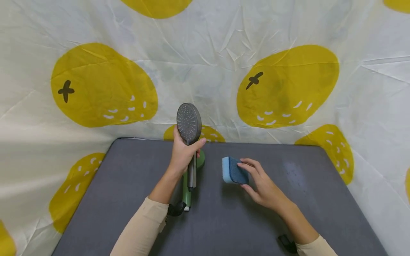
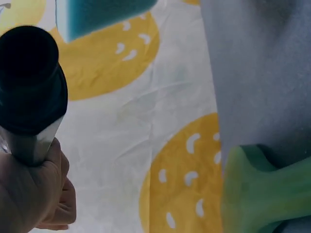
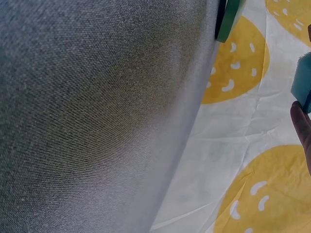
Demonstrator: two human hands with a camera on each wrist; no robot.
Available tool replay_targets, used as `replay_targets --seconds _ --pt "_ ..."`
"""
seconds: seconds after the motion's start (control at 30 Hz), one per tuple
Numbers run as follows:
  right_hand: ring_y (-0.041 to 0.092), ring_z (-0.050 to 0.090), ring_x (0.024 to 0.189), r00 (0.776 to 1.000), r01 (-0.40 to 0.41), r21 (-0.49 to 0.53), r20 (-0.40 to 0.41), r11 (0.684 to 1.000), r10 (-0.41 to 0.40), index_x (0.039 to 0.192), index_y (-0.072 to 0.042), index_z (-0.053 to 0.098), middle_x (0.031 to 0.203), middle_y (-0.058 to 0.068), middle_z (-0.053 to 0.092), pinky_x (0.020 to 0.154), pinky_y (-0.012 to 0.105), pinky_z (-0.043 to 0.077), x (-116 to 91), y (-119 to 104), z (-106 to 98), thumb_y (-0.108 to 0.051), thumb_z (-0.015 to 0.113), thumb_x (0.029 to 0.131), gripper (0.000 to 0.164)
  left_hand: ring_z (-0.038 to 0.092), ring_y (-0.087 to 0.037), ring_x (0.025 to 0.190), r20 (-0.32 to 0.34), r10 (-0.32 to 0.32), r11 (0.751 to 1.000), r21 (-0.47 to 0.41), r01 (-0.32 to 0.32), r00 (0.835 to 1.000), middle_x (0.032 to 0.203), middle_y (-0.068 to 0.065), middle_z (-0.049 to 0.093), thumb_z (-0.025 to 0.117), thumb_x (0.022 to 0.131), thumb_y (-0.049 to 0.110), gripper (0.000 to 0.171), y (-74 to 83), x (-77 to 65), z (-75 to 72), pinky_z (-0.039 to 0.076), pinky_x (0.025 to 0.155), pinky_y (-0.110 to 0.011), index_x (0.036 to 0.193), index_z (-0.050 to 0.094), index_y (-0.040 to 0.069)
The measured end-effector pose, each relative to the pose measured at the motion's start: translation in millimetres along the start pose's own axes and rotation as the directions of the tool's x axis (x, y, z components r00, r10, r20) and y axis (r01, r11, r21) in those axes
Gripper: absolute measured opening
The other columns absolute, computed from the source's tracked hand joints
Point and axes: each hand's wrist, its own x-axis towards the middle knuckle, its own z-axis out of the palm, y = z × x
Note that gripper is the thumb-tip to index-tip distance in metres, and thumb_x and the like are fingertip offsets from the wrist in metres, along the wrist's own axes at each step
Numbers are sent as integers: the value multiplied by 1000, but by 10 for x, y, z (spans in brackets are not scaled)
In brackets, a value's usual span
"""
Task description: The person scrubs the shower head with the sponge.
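Note:
My left hand (image 1: 180,156) grips a grey handheld shower head (image 1: 187,122) by its handle, spray face up and turned toward me. Its dark, round handle end (image 2: 29,82) looms close in the left wrist view. To the right, my right hand (image 1: 264,188) pinches a two-tone blue sponge (image 1: 235,170) between fingers and thumb, held above the table. Part of that sponge (image 3: 302,82) shows at the right edge of the right wrist view. Below the left hand lies a green object with a rounded head and long handle (image 1: 186,192), partly hidden by the shower head.
A dark grey table (image 1: 230,227) spreads beneath both hands, with a pale smudge (image 1: 294,174) on its right side. White cloth (image 1: 205,78) with yellow fruit prints hangs around the back and sides.

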Motion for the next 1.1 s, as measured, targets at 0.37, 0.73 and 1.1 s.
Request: replay_targets --seconds 0.37,0.73,1.1 --pt "34 47 133 999 22 27 -27 999 -21 146 7 44 144 33 44 120 12 28 2 -18 -6 -35 54 107 59 59 -13 71 -8 -91 988 121 91 996 105 -7 59 54 109 23 38 -32 11 3 55 61 -23 142 41 10" --pt "35 47 132 998 47 -5 -44 999 -47 145 7 47 143 32 46 119 11 30 22 2 -71 -37 55 107 59 68 -26 98 4 -181 965 192 177 983 128 -26 64 24 113 47 62 -90 -50 -13 59 86 -38 148 42 -1" --pt "34 47 132 1000 -11 -62 17 998 12 146 4 48 144 30 46 118 9 27 121 -23 -236 -43 51 107 62 37 -27 138 -29 -152 977 149 154 988 152 -18 39 34 114 32 53 -100 -50 -66 29 120 -44 154 34 -3"
